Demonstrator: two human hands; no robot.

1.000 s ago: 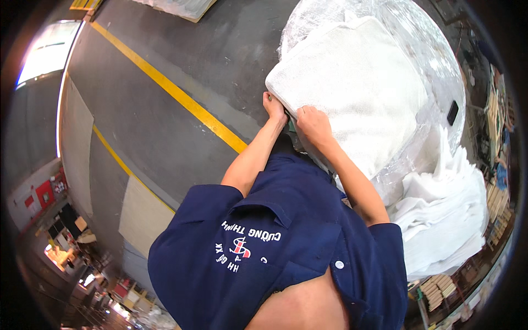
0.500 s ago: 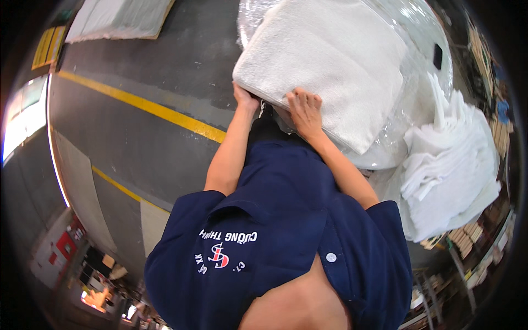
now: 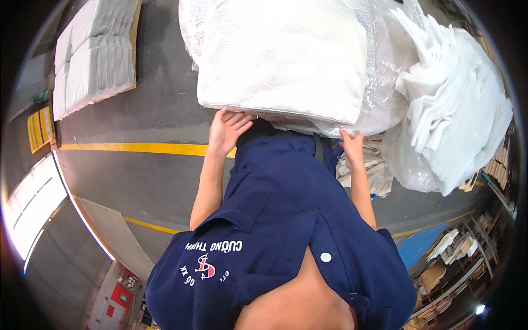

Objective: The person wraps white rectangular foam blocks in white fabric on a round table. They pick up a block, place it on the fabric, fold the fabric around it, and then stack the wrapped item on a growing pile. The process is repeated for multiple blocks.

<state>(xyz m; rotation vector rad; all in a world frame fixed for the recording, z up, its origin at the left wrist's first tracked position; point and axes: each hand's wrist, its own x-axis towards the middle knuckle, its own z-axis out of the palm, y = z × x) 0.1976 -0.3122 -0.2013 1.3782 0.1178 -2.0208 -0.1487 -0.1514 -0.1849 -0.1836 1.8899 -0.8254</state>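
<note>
A white textured fabric cushion [image 3: 286, 60], squared off with a seamed edge, lies on clear plastic sheeting [image 3: 379, 71] in front of my body. My left hand [image 3: 224, 133] is at its near left edge, fingers spread and the palm partly turned up, gripping nothing. Close to the near right corner, my right hand [image 3: 353, 147] reaches up to the edge of the plastic with thumb and fingers apart. I cannot tell whether its fingertips touch the cushion itself. Whatever supports the cushion is mostly hidden beneath it.
A pile of white soft sheets [image 3: 451, 110] in clear plastic stands at the right. Crumpled pale material [image 3: 371, 170] lies below it. White stacked blocks [image 3: 96, 55] sit at the far left. A yellow line [image 3: 137, 147] crosses the grey floor [image 3: 159, 93].
The cushion now sits squarer to my body. My right hand has left its top and moved right to the corner; my left hand has loosened from the left corner, fingers spread.
</note>
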